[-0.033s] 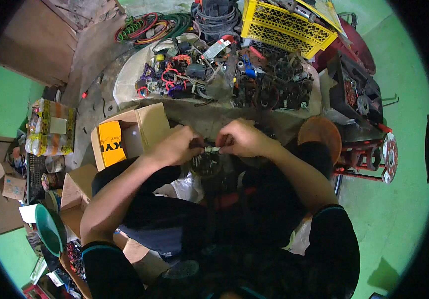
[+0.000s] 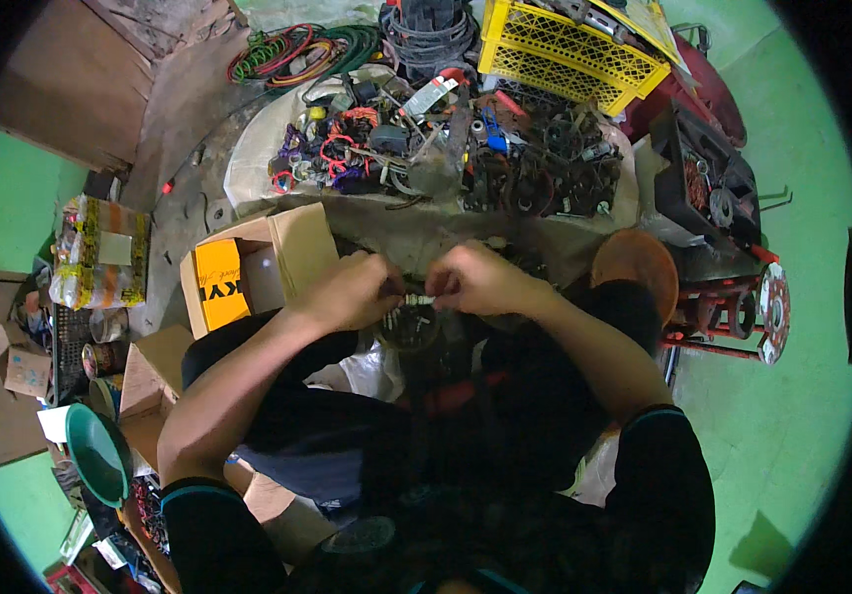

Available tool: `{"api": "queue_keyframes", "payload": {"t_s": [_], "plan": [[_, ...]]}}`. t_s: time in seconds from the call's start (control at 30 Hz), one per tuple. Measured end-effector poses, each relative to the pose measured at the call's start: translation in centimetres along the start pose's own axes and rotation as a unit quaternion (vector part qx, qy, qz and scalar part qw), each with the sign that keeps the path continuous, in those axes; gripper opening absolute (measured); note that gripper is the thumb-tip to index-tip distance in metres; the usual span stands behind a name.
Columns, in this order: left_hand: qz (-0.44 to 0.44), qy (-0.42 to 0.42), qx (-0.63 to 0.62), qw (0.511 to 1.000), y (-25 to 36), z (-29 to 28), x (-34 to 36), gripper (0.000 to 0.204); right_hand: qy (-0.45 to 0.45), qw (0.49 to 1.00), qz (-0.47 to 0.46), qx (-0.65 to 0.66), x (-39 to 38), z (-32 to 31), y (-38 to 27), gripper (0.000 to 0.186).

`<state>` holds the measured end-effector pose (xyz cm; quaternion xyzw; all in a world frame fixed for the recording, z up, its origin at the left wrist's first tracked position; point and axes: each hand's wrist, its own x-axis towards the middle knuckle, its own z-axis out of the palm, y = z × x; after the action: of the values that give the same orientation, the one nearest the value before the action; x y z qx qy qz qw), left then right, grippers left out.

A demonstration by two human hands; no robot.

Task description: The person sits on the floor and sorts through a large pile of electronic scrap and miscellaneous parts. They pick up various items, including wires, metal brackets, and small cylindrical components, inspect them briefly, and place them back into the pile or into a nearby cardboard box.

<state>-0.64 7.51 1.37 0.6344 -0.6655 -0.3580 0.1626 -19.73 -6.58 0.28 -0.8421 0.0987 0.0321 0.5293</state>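
In front of my lap, my left hand [image 2: 355, 289] and my right hand [image 2: 480, 280] come close together with bent, pinching fingers. Between their fingertips lies a small pale, ridged piece that looks like a spark plug [image 2: 418, 299]; the left fingers grip one end and the right fingers the other. Just below it, a round container [image 2: 408, 343] between my legs holds several similar small pale pieces, partly in shadow. Left of my left hand stands an open cardboard box [image 2: 305, 246] with an orange carton [image 2: 216, 287] against it.
Ahead, a pale sack [image 2: 258, 148] bears a heap of tools, wires and parts. A yellow crate [image 2: 569, 59] stands behind it. To the right are a black bin [image 2: 678, 188], an orange-brown bowl [image 2: 636, 265] and a red metal stand [image 2: 733, 309]. A green basin [image 2: 99, 455] is at lower left.
Both hands keep their grip on the spark plug. Only a very slight shift of my right hand shows.
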Motion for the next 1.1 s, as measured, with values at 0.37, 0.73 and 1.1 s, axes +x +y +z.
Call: {"api": "queue_keyframes", "payload": {"t_s": [0.37, 0.73, 1.1], "plan": [[-0.102, -0.107, 0.205, 0.967, -0.5, 0.2, 0.7, 0.045, 0.034, 0.949, 0.113, -0.292, 0.8, -0.6, 5.4, 0.025], [-0.044, -0.044, 0.176, 0.982, 0.6, -2.5, 0.1, 0.049, 0.352, 0.875, 0.227, -0.243, 3.9, -9.5, 20.9, 0.035], [-0.068, -0.073, 0.18, 0.979, 1.4, -3.5, 0.7, 0.054, 0.416, 0.823, 0.291, -0.256, 6.2, -8.3, 23.0, 0.039]]}}
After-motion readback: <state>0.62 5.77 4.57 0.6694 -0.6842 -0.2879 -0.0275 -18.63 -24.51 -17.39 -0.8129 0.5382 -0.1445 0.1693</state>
